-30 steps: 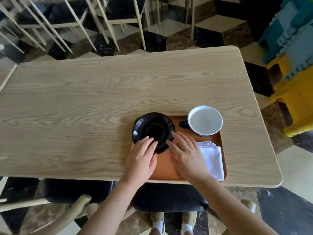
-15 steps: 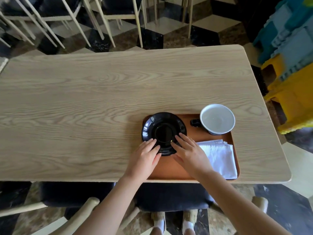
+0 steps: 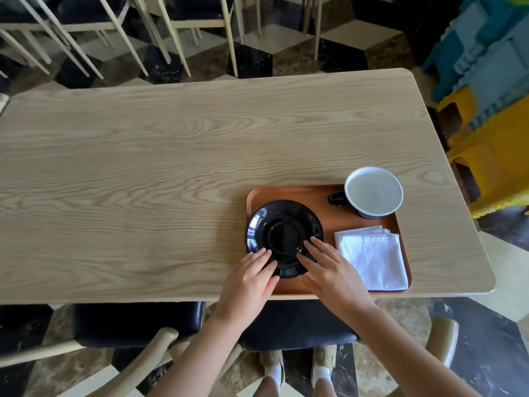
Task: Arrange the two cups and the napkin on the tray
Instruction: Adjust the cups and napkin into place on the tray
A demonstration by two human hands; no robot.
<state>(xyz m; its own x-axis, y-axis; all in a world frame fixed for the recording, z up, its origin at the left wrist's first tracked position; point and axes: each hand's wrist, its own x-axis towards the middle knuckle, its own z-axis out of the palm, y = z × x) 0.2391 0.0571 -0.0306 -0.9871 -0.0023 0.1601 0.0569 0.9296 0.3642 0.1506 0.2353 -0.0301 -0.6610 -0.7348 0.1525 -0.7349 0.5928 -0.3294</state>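
Observation:
An orange-brown tray [image 3: 310,196] lies at the table's near right edge. On its left part lies a black saucer [image 3: 282,233], round and shiny. My left hand [image 3: 249,285] and my right hand [image 3: 335,273] lie flat, fingers stretched out, with the fingertips resting on the saucer's near rim. Neither hand grips it. A cup [image 3: 373,193], white inside with a dark handle pointing left, stands at the tray's far right corner. A folded white napkin [image 3: 372,257] lies at the tray's near right, just right of my right hand.
The light wooden table [image 3: 171,167] stretches left and far from the tray. A black-cushioned chair [image 3: 137,322] is tucked under the near edge. More chairs [image 3: 171,24] stand beyond the far edge, and blue and yellow plastic stools [image 3: 492,110] are stacked at the right.
The saucer has slid from over the tray's far left corner toward me, with both hands' fingertips on its near rim. The camera view has shifted, so the tray appears further right.

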